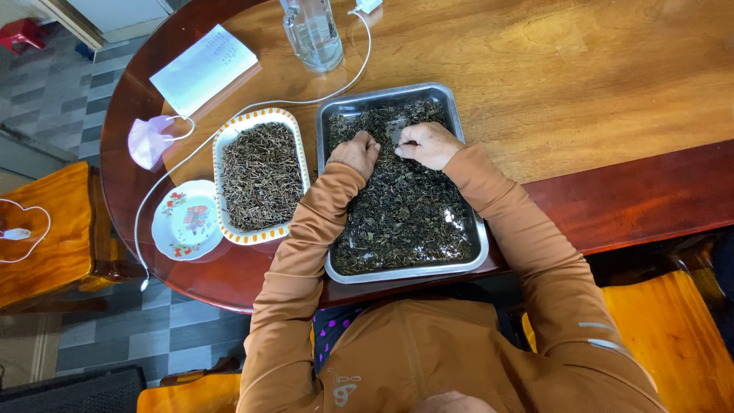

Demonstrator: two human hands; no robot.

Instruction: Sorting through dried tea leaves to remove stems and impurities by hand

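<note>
A steel tray full of dark dried leaves sits at the table's near edge. My left hand rests fingers-down in the leaves near the tray's far left part. Just to its right, my right hand has its fingers curled, pinching at the leaves. The two hands are a short gap apart. Whether either hand holds any leaves is hidden by the fingers. Both arms wear brown sleeves.
Left of the steel tray stands an orange-rimmed white dish of thinner dried stems. A small flowered plate, a pink face mask, a white notepad, a glass jug and a white cable lie on the wooden table.
</note>
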